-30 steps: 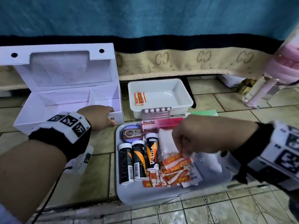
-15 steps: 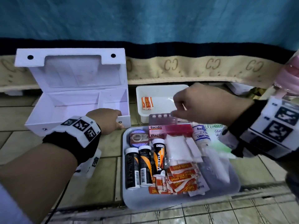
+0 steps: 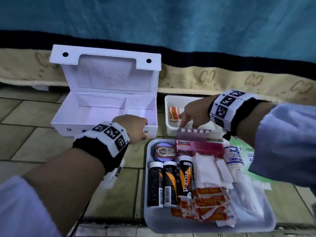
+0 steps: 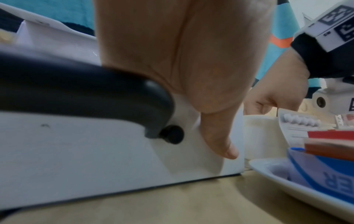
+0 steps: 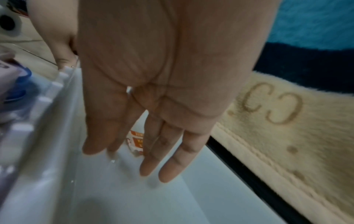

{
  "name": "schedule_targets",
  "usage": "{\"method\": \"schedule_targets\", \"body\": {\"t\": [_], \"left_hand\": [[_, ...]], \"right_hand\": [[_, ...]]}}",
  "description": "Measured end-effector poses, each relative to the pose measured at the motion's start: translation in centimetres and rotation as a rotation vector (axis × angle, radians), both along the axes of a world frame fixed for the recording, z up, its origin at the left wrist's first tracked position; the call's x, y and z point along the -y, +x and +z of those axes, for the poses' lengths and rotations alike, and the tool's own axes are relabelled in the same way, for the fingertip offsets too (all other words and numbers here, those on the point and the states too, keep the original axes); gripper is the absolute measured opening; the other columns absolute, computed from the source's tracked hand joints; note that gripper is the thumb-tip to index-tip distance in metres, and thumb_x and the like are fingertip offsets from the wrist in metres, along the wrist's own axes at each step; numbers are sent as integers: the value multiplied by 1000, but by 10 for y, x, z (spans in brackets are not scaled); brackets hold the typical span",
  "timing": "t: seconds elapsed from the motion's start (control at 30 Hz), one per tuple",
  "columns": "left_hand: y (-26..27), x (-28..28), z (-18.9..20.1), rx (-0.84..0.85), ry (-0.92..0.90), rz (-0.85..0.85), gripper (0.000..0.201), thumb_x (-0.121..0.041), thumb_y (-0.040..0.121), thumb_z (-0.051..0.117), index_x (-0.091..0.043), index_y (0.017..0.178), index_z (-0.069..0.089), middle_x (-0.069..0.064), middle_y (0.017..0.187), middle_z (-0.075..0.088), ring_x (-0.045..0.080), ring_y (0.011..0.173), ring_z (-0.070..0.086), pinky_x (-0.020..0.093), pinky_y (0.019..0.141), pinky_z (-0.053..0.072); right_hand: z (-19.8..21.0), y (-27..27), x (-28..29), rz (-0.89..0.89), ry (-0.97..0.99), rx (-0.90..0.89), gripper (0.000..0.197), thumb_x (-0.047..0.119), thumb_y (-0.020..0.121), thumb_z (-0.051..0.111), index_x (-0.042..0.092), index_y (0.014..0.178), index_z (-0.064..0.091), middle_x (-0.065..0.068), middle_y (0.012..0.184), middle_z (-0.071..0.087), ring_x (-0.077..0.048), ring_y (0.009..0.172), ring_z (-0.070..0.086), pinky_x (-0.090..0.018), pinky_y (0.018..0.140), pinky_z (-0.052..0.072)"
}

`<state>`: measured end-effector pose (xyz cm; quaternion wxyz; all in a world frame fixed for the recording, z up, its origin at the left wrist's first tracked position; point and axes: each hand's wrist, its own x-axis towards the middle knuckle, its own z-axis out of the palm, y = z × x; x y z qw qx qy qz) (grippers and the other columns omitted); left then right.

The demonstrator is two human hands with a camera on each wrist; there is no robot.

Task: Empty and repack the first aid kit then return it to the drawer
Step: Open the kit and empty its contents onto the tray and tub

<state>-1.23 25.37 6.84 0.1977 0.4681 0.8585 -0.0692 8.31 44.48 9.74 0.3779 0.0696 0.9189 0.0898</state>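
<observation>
Right hand now reaches into tub, fingers straight | left hand grips kit | tiled floor

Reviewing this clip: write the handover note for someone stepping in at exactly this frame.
Left hand: grips the near right front edge of the open first aid kit, steadying it.
Right hand: open, fingers straight, reaching into the small white tub toward the orange sachet; nothing held.
Done: kit looks empty, both compartments bare.
Supplies lie on the white tray: three tubes, Bacidin box, blister pack, gauze, crepe bandage, more sachets.
Left: repack everything, close the kit, return it to the drawer, which is not in view.
</observation>
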Motion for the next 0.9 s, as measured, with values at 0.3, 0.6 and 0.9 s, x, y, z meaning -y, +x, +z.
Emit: {"method": "schedule_targets", "body": {"t": [0.3, 0.6, 0.9], "left_hand": [[1, 0, 1, 0, -1, 11, 44, -48, 92, 50, -26, 130, 47, -2, 118, 60, 20, 104, 53, 31, 77, 40], [1, -1, 1, -5, -15, 10, 44, -47, 92, 51, -25, 130, 46, 1, 120, 60, 22, 108, 54, 34, 84, 43], [2, -1, -1, -23, -5, 9, 43, -46, 91, 53, -24, 128, 49, 3, 117, 61, 22, 105, 55, 34, 88, 45]], "right_hand": [[-8, -5, -1, -25, 58, -38, 53, 9, 85, 56, 17, 137, 45, -3, 140, 46, -24, 116, 53, -35, 99, 44], [66, 42, 15, -235, -62, -866, 13, 21, 74, 76, 16, 86, 77, 0, 77, 71, -12, 66, 58, -13, 53, 38], [73, 168, 90, -449, -403, -1089, 11, 35, 69, 67, 31, 76, 58, 10, 62, 62, -5, 62, 57, -13, 52, 40]]}}
